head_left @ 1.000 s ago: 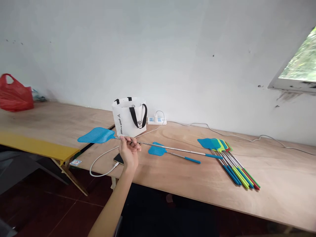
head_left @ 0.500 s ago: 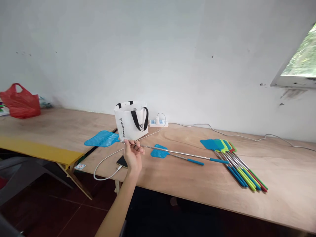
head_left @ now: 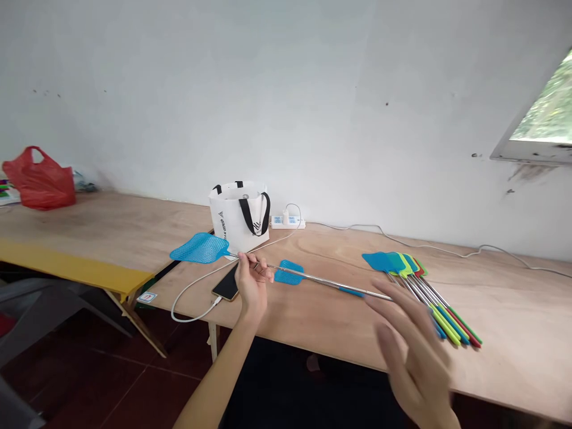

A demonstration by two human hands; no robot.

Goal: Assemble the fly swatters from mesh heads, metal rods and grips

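Observation:
My left hand [head_left: 252, 285] pinches the metal shaft of a blue fly swatter [head_left: 200, 248] just behind its mesh head, which points left. The long shaft extends to the right above the table. My right hand [head_left: 415, 357], somewhat blurred, is at the shaft's far end with its fingers apart; it covers the handle, and I cannot tell whether it touches it. Below the shaft lies a second blue fly swatter [head_left: 289, 272], partly hidden. Behind my right hand, a row of overlapping fly swatters [head_left: 383, 261] in blue, yellow-green, red and green lies on the table.
On the wooden table [head_left: 322, 328] are a white bag [head_left: 232, 223] with black handles, a power strip [head_left: 288, 223] and a phone [head_left: 227, 286] on a white charging cable [head_left: 183, 320]. A red plastic bag [head_left: 42, 182] sits on the left table.
My right hand has come into view at the lower right, over the handle end of the held fly swatter. My left hand and that swatter have shifted slightly right.

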